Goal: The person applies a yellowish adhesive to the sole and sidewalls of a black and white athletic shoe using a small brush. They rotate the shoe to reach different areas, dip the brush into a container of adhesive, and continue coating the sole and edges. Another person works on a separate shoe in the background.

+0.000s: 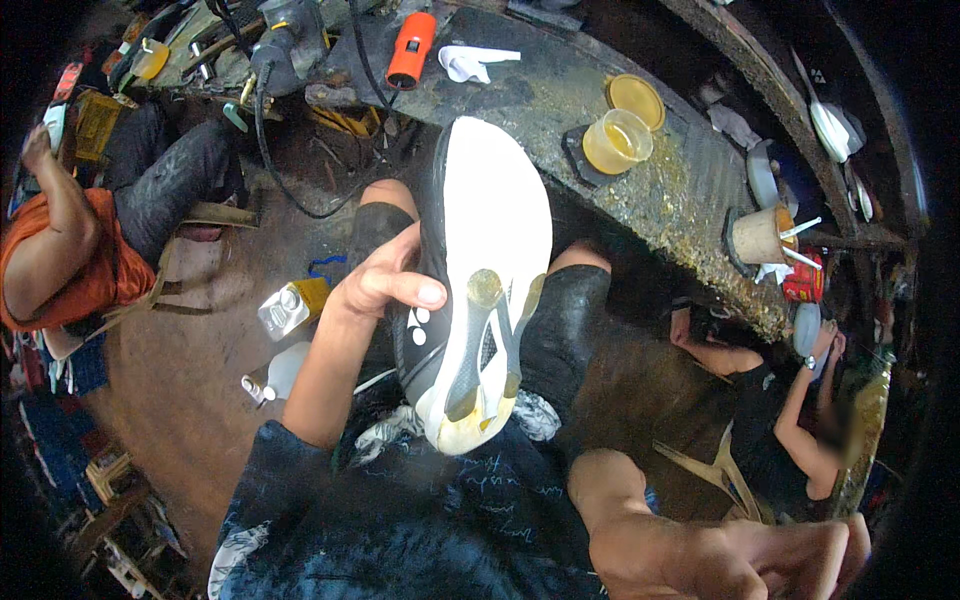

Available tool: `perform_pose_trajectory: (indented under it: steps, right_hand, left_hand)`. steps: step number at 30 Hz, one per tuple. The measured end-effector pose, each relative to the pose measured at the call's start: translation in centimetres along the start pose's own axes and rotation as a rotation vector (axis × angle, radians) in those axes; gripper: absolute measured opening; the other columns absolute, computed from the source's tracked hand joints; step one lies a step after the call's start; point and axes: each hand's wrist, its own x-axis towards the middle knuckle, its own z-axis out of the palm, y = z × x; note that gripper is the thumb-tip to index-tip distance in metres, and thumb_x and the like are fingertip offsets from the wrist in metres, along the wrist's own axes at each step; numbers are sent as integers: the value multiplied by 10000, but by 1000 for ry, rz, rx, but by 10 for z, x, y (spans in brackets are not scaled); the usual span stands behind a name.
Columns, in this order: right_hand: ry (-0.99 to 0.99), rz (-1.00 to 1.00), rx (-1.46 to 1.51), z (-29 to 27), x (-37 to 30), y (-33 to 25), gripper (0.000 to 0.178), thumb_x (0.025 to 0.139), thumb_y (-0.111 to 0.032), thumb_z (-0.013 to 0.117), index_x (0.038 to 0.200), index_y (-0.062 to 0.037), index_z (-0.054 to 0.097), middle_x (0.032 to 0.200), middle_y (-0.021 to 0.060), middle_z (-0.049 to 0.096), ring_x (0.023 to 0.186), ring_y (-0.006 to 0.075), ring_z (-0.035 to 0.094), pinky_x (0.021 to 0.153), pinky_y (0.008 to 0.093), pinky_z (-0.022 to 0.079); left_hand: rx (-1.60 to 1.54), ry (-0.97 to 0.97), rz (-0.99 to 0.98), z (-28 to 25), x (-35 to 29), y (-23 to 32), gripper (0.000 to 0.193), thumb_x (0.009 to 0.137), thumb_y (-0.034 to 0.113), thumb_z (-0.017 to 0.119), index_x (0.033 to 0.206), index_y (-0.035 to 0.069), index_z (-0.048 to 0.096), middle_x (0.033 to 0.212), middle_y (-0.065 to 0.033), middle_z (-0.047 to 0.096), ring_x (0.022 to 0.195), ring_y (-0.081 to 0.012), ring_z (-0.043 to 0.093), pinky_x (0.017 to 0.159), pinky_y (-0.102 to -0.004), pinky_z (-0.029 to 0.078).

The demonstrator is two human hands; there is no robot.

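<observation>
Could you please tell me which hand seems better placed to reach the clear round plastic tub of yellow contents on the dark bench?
Probably the right hand: it is off the black shoe with the white sole, and the tub stands to that shoe's right. The left hand is holding the shoe.

the left hand [388, 278] holds a shoe [425, 350], white sole [495, 195] facing up; the right hand [790, 558] is well apart from it. on the tabletop [545, 95], a tub [612, 148] stands beside a lid [640, 97], right of an orange tool [410, 45].
</observation>
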Motion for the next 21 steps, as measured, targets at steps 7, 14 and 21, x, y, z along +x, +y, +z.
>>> perform_pose_trajectory:
  steps: [7, 14, 21]
  right_hand:
    - [-44, -454, -940, -82, 46, -58, 671, 1068, -608, 381, 1476, -78, 440, 620, 32, 560, 422, 93, 432, 395, 197, 317]
    - [259, -534, -1791, -142, 120, -114, 468, 1143, -445, 457, 1332, -86, 689, 753, -41, 567, 653, 5, 400, 584, 171, 321]
    - [206, -492, -2183, -188, 160, -125, 249, 1106, -229, 559, 1091, -28, 705, 727, 29, 623, 661, 79, 574, 614, 275, 453]
  left_hand:
    - [-61, 36, -50, 8, 0, 5, 1022, 781, 315, 833, 1594, -38, 324, 1438, -157, 583, 1315, -254, 579, 1121, -361, 456]
    - [-52, 74, 37, -5, -5, -2, 1039, 796, 322, 830, 1612, -32, 291, 1476, -159, 557, 1315, -254, 587, 1119, -361, 477]
    - [125, 99, 112, 2, -20, 13, 1280, 660, 306, 883, 1678, 17, 164, 1638, -164, 358, 1508, -298, 336, 1256, -392, 229]
